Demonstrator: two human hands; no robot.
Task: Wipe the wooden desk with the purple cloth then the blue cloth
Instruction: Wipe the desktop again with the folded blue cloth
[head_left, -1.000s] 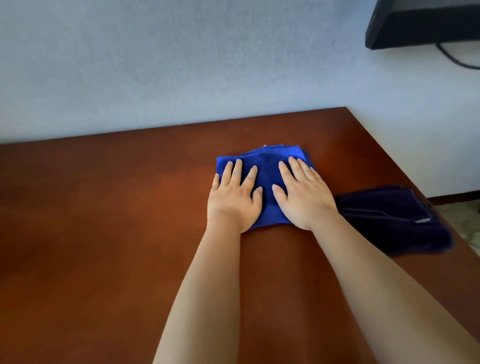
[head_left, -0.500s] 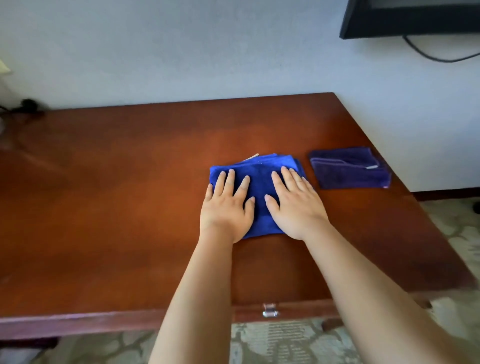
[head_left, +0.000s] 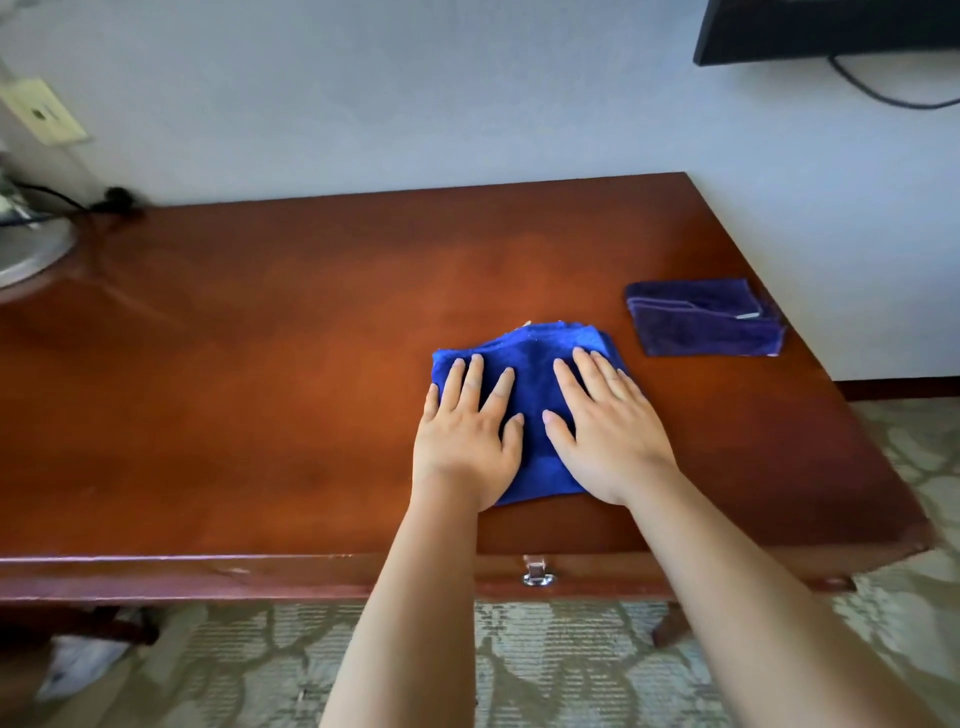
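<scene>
Blue cloth (head_left: 530, 358) lies folded on the wooden desk (head_left: 291, 374), with the left hand (head_left: 467, 436) and right hand (head_left: 608, 431) pressing flat on it, fingers straight and spread. Right of the blue cloth, near the desk's edge, sits the folded purple cloth (head_left: 701, 325), untouched.

I saw the wooden desk (head_left: 260, 415) standing on patterned carpet (head_left: 519, 665). A blue cloth (head_left: 530, 364), a purple cloth (head_left: 701, 327) and a round base (head_left: 26, 254) lay on it.

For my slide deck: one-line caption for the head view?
Both hands, left and right, press the blue cloth flat on the wooden desk; purple cloth lies aside.
</scene>
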